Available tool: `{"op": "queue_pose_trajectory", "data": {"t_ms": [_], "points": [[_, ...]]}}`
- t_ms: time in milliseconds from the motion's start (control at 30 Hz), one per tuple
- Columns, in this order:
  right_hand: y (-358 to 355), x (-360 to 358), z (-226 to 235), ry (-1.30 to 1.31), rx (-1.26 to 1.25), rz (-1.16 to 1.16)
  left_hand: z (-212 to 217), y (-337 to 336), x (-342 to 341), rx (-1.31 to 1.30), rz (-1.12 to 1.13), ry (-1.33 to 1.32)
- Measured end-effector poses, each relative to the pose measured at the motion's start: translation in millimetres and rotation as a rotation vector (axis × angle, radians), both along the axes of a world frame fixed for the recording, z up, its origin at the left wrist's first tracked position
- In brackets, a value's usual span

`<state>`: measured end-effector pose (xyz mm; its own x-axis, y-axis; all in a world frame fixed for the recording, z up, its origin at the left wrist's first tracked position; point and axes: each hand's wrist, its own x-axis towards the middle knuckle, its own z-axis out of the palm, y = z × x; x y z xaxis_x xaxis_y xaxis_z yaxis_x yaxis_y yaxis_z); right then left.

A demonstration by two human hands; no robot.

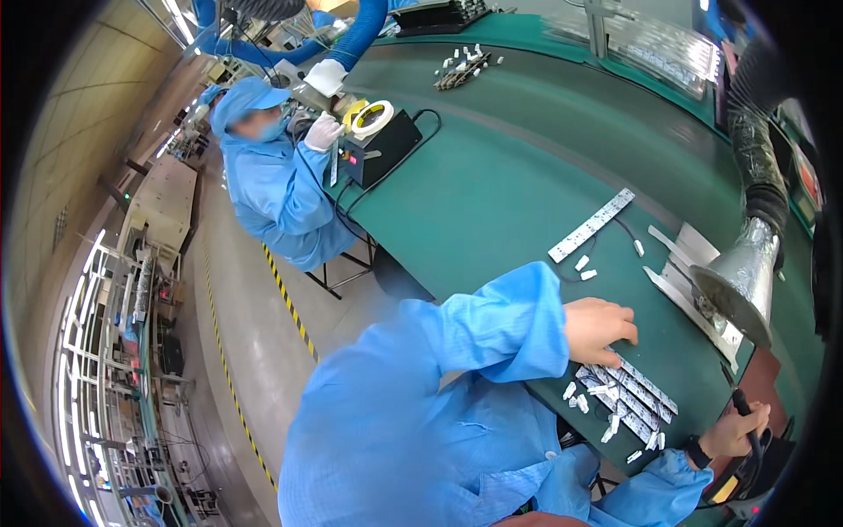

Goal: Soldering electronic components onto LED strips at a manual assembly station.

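Note:
A row of narrow white circuit board strips (645, 386) lies side by side on the green bench near me, with short wires and small white connectors along the lower ends. At the upper end of these strips rests my left hand (600, 329), fingers bent and apart, fingertips touching down there; nothing shows in its grip. My right hand (736, 432) is closed round the black handle of what looks like a soldering iron (743, 404), at the right of the strips. The iron's tip is hard to make out. Farther off lies a single board strip (593, 226) with wires and white connectors.
A silvery extraction funnel (738, 281) hangs at the right above a pale metal fixture (685, 272). Across the bench to the left, a co-worker (277, 184) in blue handles a roll of tape (372, 119) on a black box (386, 149). More wired boards (463, 70) lie at the back.

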<state>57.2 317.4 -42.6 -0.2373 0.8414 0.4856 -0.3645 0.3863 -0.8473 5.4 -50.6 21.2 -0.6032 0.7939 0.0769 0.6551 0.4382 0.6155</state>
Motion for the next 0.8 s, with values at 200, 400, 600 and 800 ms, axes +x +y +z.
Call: {"op": "queue_pose_trajectory", "data": {"t_ms": [200,400,600,800], "points": [[-10,5,18,-0.428,1.099,-0.518,0,3,-33,-0.072,-0.227,-0.346],[-33,-8,44,0.155,0.007,-0.003,16,25,-42,0.072,-0.014,-0.686],[-38,2,52,0.204,0.053,-0.037,-14,60,-38,0.351,0.117,-1.004],[-82,2,48,0.123,0.277,0.21,-18,59,-31,0.321,0.238,-0.832]]}}
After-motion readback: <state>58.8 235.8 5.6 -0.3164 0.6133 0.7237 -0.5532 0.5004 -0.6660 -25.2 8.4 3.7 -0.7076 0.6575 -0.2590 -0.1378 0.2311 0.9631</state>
